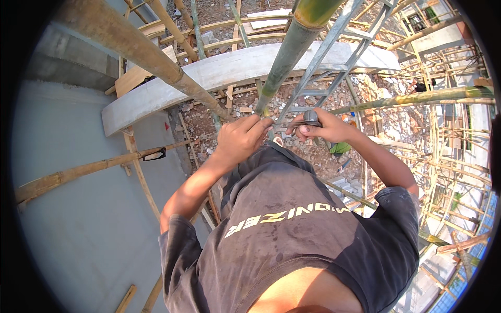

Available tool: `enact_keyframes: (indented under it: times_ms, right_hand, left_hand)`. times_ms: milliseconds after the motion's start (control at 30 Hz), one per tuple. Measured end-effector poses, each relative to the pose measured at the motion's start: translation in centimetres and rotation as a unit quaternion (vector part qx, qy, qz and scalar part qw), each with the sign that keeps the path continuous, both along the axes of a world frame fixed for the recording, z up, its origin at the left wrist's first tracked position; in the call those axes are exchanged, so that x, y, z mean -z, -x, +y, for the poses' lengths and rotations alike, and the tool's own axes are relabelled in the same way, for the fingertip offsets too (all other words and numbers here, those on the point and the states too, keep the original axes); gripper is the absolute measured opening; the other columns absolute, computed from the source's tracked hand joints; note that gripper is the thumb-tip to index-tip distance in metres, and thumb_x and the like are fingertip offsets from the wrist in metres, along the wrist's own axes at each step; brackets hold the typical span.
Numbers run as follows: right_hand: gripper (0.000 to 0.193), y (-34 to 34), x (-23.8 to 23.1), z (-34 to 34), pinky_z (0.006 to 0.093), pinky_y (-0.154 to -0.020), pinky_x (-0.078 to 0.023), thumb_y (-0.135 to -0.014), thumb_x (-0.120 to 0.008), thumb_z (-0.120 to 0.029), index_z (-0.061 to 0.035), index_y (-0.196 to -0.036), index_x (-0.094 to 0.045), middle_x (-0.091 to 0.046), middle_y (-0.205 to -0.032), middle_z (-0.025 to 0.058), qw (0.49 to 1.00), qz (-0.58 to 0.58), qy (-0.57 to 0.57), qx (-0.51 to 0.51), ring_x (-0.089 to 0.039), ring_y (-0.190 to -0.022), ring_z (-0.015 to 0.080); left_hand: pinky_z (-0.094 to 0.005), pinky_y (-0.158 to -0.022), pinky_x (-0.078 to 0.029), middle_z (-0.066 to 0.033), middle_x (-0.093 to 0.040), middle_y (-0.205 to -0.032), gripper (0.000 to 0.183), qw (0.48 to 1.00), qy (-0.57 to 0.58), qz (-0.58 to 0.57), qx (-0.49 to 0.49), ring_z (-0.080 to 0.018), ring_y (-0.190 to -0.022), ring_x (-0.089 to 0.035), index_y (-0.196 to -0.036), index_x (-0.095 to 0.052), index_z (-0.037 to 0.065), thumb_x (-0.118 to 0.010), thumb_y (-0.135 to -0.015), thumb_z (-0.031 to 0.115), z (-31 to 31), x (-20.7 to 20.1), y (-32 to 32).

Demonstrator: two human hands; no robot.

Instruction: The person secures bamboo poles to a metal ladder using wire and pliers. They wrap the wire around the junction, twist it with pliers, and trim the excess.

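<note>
My right hand (324,127) is closed around a tool with a dark, rounded cylindrical end (311,117); its kind I cannot make out. A thin, greyish strip (286,124) shows between my two hands, and whether it belongs to that tool is unclear. My left hand (241,136) is closed, fingertips pinched together at the near side of a thick green bamboo pole (284,65). What those fingers grip, if anything, is too small to name. Both hands are in front of my waist, a short gap apart.
A pale, plank-like beam (219,70) crosses ahead. Right of the green pole leans a metal ladder (334,55). A thick brown bamboo pole (141,52) slants in from upper left. Left is a grey wall surface (78,120); rubble ground (318,156) lies far below, with bamboo scaffolding (433,99) right.
</note>
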State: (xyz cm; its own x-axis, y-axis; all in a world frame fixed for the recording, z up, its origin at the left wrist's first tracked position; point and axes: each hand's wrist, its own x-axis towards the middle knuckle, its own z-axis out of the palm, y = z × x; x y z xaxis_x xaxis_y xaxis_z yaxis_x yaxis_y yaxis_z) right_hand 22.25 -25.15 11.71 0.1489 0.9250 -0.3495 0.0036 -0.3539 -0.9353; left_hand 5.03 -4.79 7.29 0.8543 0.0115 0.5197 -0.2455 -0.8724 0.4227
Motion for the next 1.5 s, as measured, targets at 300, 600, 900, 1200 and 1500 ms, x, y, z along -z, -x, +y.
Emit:
enact_keyframes:
  times_ms: [300, 600, 900, 1200, 1500]
  right_hand:
    - [0.031, 0.4, 1.1, -1.9, 0.0301, -0.068, -0.047, -0.097, -0.065, -0.032, -0.0016, -0.099, -0.071, -0.065, -0.077, 0.0006, 0.985, -0.065, 0.006, 0.158, -0.057, -0.072, 0.0086]
    - [0.015, -0.3, -3.2, -0.2, 0.0365, -0.067, -0.046, -0.083, -0.074, -0.015, -0.004, -0.089, -0.065, -0.063, -0.074, 0.0087, 0.922, -0.376, -0.071, 0.065, -0.061, -0.068, 0.0228]
    - [0.013, 1.9, -0.7, -0.8, 0.0376, -0.061, -0.043, -0.083, -0.073, -0.013, -0.0033, -0.09, -0.067, -0.063, -0.072, 0.0117, 0.947, -0.297, -0.005, 0.122, -0.061, -0.066, 0.0278]
    - [0.021, 1.1, -2.3, -0.5, 0.0407, -0.071, -0.049, -0.07, -0.07, -0.002, -0.0052, -0.091, -0.067, -0.067, -0.081, 0.0115, 0.895, -0.424, -0.135, 0.005, -0.064, -0.08, 0.0328]
    - [0.008, 2.2, 1.5, -1.6, 0.0394, -0.066, -0.049, -0.081, -0.072, -0.006, -0.0045, -0.087, -0.067, -0.067, -0.078, 0.0118, 0.951, -0.288, -0.065, 0.092, -0.064, -0.072, 0.0317]
  left_hand:
    - [-0.0392, -0.055, -0.051, -0.0079, -0.064, -0.08, 0.015, 0.982, 0.172, 0.071, 0.024, -0.0292, -0.066, -0.065, -0.1, -0.071, 0.006, -0.072, -0.087, 0.015, 1.8, -2.5, 0.7]
    - [-0.0417, -0.064, -0.051, -0.0173, -0.069, -0.085, 0.02, 0.951, 0.196, 0.223, 0.089, -0.0362, -0.073, -0.067, -0.097, -0.072, 0.001, -0.061, -0.096, 0.018, 1.0, -2.5, 0.7]
    - [-0.0324, -0.063, -0.046, -0.0102, -0.066, -0.073, 0.026, 0.877, 0.406, 0.222, 0.125, -0.0182, -0.065, -0.06, -0.092, -0.072, -0.002, -0.057, -0.099, 0.018, 3.1, -2.2, 0.6]
    - [-0.0394, -0.058, -0.044, -0.0181, -0.061, -0.068, 0.023, 0.945, 0.242, 0.21, 0.065, -0.0248, -0.059, -0.061, -0.093, -0.071, -0.002, -0.06, -0.097, 0.017, 1.6, -1.8, 1.0]
    - [-0.0374, -0.058, -0.044, -0.0157, -0.062, -0.066, 0.025, 0.861, 0.415, 0.232, 0.18, -0.0244, -0.059, -0.062, -0.095, -0.072, -0.002, -0.059, -0.098, 0.019, 2.5, -3.1, 2.2]
